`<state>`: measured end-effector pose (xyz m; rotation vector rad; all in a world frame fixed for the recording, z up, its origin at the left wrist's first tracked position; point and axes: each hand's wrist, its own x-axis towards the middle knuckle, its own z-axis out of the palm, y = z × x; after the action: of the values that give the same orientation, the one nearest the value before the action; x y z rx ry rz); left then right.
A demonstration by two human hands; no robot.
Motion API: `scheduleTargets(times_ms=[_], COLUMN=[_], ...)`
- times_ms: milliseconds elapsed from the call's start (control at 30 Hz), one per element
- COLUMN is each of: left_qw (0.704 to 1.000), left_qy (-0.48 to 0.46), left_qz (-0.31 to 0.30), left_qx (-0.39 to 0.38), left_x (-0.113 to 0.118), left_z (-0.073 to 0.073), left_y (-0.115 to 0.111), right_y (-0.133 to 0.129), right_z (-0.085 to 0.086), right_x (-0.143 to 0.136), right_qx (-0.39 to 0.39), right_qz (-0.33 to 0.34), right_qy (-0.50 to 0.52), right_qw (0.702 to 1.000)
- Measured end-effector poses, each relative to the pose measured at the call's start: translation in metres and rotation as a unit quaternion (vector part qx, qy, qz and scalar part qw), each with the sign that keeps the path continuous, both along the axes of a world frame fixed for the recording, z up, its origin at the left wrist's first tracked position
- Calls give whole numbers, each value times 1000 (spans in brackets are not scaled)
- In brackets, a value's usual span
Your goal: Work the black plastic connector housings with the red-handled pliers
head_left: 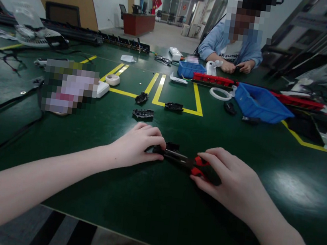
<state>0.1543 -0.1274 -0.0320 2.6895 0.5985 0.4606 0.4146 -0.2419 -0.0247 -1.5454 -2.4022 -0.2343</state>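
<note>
Near the front middle of the table, my left hand (140, 143) pinches a small black plastic part (172, 147) between thumb and fingers, so much of the part is hidden. My right hand (225, 171) grips long-nose pliers (195, 166) by their red-and-black handles. Their slim metal nose points left and meets the black part beside my left fingertips; the exact contact is hidden. Just beyond my left hand lies a similar black part (143, 113). Two more black pieces, one dark and angular (141, 98) and one longer (174, 106), rest farther back.
A blue bin (262, 105) stands at the right, with a white ring (220, 94) beside it. Another blue bin (191, 70) is farther back. Black cables (13, 139) run along the left. Across the green table (128, 206), a person handles something dark.
</note>
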Motion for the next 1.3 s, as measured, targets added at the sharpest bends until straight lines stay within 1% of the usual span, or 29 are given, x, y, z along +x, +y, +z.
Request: scheduleTargets(times_ms=[100, 233, 300, 400, 467, 567, 633, 700, 800, 933, 1033, 1133, 1200, 1267, 1300], left_qw=[1000, 1000, 1000, 1000, 999, 999, 999, 997, 992, 990, 995, 999, 994, 988, 986], left_qy=[3, 2, 1, 2, 4, 8, 13, 19, 28, 33, 24, -5, -33, -58, -66], left_qz=[-6, -8, -14, -29, -33, -30, -35, -45, -57, -63, -64, -40, -29, -26, -24], left_qx=[0, 4, 9, 12, 10, 12, 30, 63, 108, 122, 79, -24, -95, -139, -149], left_x=[0, 0, 0, 0, 0, -1, -1, -2, -2, -1, 0, 0, 0, 0, 0], left_z=[1, 0, -2, -2, -1, 1, 0, -3, -6, -6, -3, 1, 2, 3, 3], left_y=[-1, 1, 3, 5, 5, 5, 7, 10, 13, 13, 9, 5, 4, 5, 5], right_y=[1, 4, 3, 0, -1, -1, 0, 2, 2, 0, -1, -2, -1, -1, -1], right_z=[-2, -1, -2, -4, -8, -12, -12, -10, -5, 1, 3, 4, 5, 6, 6], right_x=[-2, 3, 8, 11, 11, 7, 5, 5, 6, 8, 8, 7, 6, 7, 7], right_qx=[-14, -80, -103, -118, -112, -79, -62, -60, -66, -53, -47, -37, -24, -9, -3], right_qz=[6, -13, -30, -68, -79, -73, -69, -66, -68, -79, -73, -52, -38, -29, -27], right_qy=[-1, 25, 31, 23, 5, -26, -45, -53, -34, 12, 25, 28, 25, 18, 15], right_qw=[1000, 996, 994, 990, 990, 994, 995, 995, 995, 995, 996, 998, 999, 999, 1000])
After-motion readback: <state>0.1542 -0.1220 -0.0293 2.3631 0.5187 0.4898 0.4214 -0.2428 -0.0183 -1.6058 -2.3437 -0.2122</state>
